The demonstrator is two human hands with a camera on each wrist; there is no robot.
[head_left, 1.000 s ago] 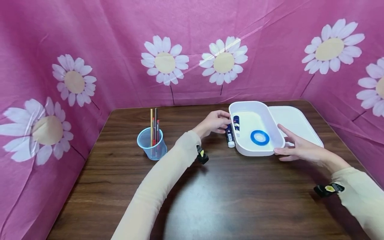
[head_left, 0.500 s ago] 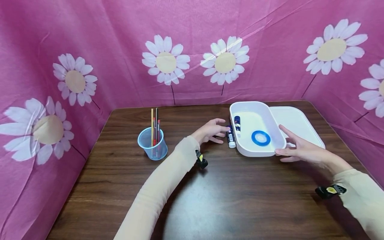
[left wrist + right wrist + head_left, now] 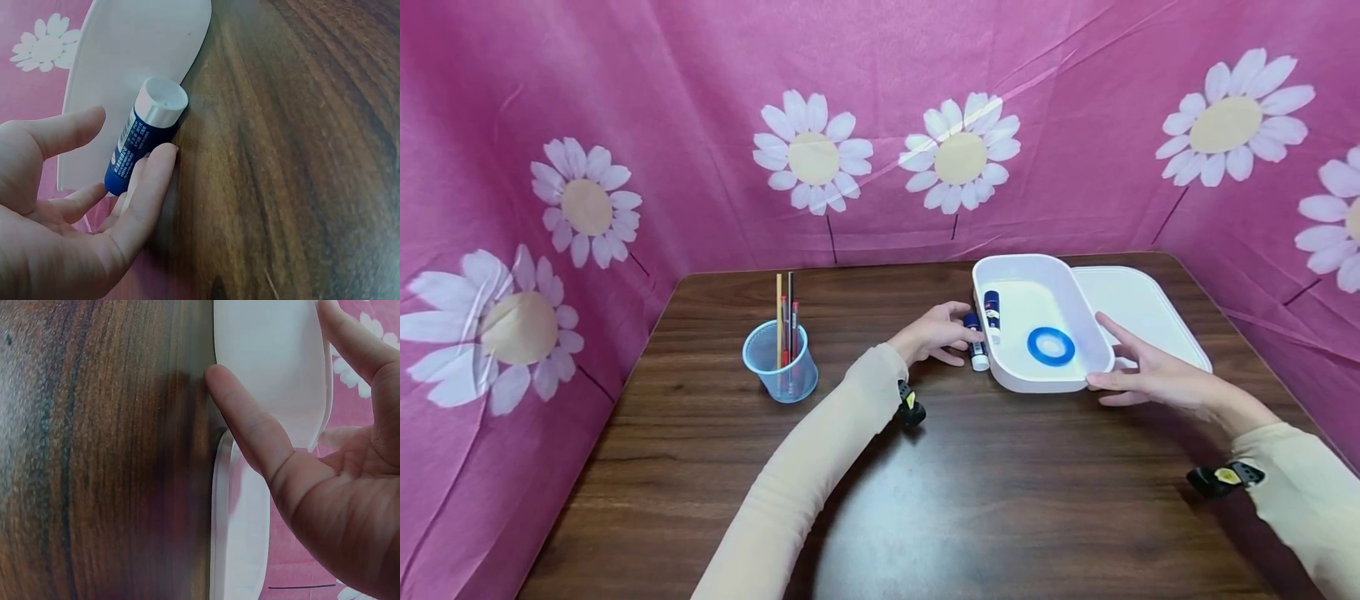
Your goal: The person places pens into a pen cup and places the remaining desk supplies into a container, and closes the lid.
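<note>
White box (image 3: 1039,386), two things in it, one beside it

So, closest to me are my cream sleeves (image 3: 805,467), with a black gadget (image 3: 912,408) on my left wrist and another one, a black clip (image 3: 1225,477), on my right. All of it is over a dark wood-grain table (image 3: 1037,500).

Off to the left there's a light blue mesh cup (image 3: 765,379) holding a handful of thin sticks (image 3: 785,321): a yellow one, a dark one and some with red ends, all poking up past the rim.

My right hand (image 3: 1157,377) is at the box's right side, thumb and fingers spread wide and fairly straight, thumb on the near right corner. Not wrapped round anything.

My left hand (image 3: 934,332) is on the other side, fingers parted loosely around a loose glue stick (image 3: 145,128). It's not a proper grip: in the left wrist view there's a gap on one side. The stick lies on the table along the box's left wall, white end towards me. Can't tell if it touches the wall.

Inside the box: a blue ring (image 3: 1035,348) with a pale middle, flat on the bottom, and beyond it a second blue-and-white stick (image 3: 992,308) along the left wall.

A flat white lid (image 3: 1138,308) lies to the right, partly hidden by the box. Behind everything hangs a pink curtain (image 3: 685,100) with big white daisies (image 3: 811,157).
</note>
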